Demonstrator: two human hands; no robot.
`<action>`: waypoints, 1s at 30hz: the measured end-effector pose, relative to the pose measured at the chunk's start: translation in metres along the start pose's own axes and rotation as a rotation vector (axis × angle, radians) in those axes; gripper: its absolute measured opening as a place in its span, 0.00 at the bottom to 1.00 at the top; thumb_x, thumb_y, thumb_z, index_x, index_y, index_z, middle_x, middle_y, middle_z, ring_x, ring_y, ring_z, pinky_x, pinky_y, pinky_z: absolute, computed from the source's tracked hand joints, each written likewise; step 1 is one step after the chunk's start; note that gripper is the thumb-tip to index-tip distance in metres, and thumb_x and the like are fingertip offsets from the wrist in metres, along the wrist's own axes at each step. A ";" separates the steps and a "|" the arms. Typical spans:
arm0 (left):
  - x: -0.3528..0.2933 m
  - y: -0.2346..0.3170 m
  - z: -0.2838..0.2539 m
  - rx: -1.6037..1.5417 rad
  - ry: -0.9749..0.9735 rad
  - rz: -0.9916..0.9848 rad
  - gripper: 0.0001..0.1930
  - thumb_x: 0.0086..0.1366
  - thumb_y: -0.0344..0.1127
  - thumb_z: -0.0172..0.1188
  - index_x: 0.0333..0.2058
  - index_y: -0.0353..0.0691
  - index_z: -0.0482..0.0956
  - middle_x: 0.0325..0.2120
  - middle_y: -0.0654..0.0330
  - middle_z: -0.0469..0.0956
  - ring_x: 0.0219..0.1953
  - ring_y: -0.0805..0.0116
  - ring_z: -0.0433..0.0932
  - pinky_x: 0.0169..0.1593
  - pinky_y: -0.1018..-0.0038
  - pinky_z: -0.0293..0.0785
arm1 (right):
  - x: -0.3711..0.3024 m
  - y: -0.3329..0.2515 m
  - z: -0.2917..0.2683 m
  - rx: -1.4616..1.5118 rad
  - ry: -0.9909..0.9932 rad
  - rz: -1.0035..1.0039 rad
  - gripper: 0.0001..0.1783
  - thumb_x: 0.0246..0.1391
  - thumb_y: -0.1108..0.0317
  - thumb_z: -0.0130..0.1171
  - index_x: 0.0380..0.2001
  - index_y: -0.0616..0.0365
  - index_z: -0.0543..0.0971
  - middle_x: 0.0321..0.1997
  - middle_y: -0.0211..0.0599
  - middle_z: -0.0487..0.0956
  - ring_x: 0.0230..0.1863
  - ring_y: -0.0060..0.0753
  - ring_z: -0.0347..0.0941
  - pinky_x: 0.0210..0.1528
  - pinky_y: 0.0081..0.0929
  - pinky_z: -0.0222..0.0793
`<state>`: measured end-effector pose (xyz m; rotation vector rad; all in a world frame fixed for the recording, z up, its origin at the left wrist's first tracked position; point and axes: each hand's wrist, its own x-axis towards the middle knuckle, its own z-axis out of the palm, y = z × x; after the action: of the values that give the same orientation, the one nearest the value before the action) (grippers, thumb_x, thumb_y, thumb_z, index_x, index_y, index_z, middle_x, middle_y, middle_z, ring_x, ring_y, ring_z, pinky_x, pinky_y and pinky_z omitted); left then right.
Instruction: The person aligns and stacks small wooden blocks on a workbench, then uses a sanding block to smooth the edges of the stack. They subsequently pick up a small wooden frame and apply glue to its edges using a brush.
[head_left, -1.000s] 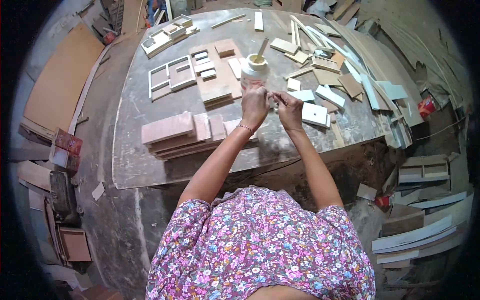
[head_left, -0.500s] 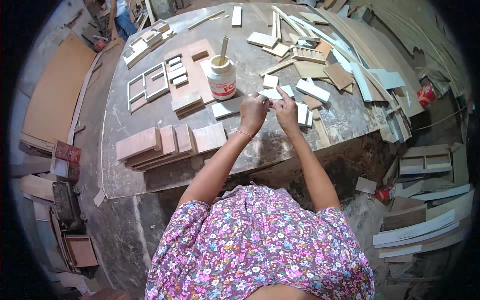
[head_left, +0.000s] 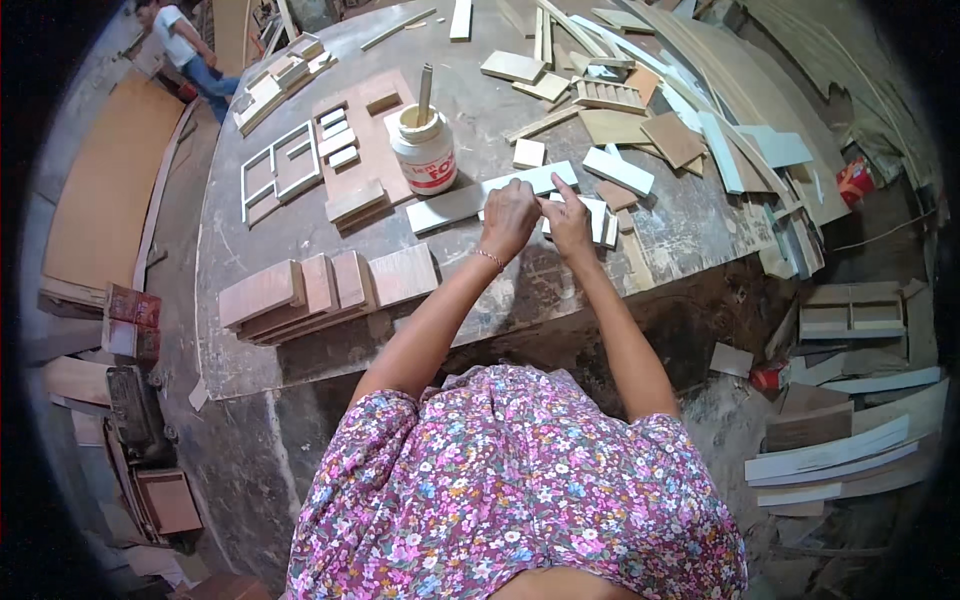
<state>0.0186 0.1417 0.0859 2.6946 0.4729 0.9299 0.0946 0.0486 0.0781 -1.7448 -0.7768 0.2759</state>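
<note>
My left hand (head_left: 510,216) and my right hand (head_left: 570,226) meet over the near middle of the table, above a long white strip of wood (head_left: 447,208). The left fingers are curled together; whatever they hold is hidden. On the right hand the forefinger points up and away, while the other fingers are bent in against the left hand. Small white wooden blocks (head_left: 592,212) lie beside and partly under the right hand. Left of the hands stands a white jar (head_left: 425,155) with red markings and a stick (head_left: 426,90) upright in its open mouth.
Stacked wooden boards (head_left: 262,296) line the table's near left edge. Behind them lie a small white frame (head_left: 281,172) and a brown panel (head_left: 365,160) with blocks. Offcuts (head_left: 610,95) crowd the far right. Another person (head_left: 185,45) is at the far left.
The view has shifted a little, and more of the other person shows at the far left. My hands stay together, and more of the long white strip shows beneath them.
</note>
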 end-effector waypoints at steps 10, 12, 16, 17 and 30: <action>0.008 -0.006 0.030 -0.045 -0.033 -0.127 0.10 0.51 0.34 0.56 0.24 0.32 0.70 0.24 0.47 0.74 0.26 0.47 0.74 0.30 0.59 0.70 | 0.000 0.008 -0.023 -0.059 0.038 -0.004 0.30 0.47 0.69 0.47 0.55 0.66 0.60 0.27 0.46 0.79 0.27 0.33 0.75 0.35 0.25 0.69; 0.007 -0.010 0.038 -0.121 -0.021 -0.169 0.07 0.50 0.32 0.55 0.23 0.34 0.72 0.23 0.46 0.74 0.27 0.47 0.74 0.30 0.58 0.69 | 0.006 0.020 -0.032 -0.263 0.044 -0.070 0.30 0.45 0.68 0.49 0.54 0.65 0.62 0.36 0.50 0.77 0.33 0.40 0.75 0.39 0.28 0.69; 0.002 -0.006 0.041 -0.163 -0.102 -0.219 0.03 0.49 0.28 0.52 0.23 0.36 0.74 0.23 0.47 0.75 0.28 0.48 0.74 0.31 0.58 0.69 | 0.014 0.023 -0.046 -0.777 -0.152 0.003 0.40 0.39 0.62 0.60 0.57 0.59 0.58 0.58 0.52 0.60 0.57 0.48 0.59 0.56 0.46 0.54; 0.001 -0.006 0.040 -0.163 -0.124 -0.226 0.04 0.48 0.28 0.52 0.23 0.37 0.75 0.23 0.47 0.75 0.28 0.48 0.74 0.31 0.59 0.69 | 0.012 0.013 -0.047 -0.874 -0.206 0.078 0.44 0.37 0.60 0.62 0.58 0.57 0.56 0.61 0.50 0.57 0.60 0.49 0.54 0.58 0.49 0.50; -0.017 -0.025 0.021 -0.187 -0.081 -0.392 0.09 0.47 0.28 0.58 0.30 0.32 0.74 0.28 0.44 0.73 0.32 0.48 0.73 0.36 0.61 0.69 | 0.009 -0.003 -0.007 -0.872 -0.390 0.182 0.59 0.19 0.46 0.70 0.58 0.57 0.56 0.55 0.60 0.63 0.59 0.62 0.52 0.58 0.55 0.48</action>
<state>0.0138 0.1553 0.0524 2.3424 0.8160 0.7114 0.1041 0.0488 0.0853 -2.6384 -1.1206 0.4512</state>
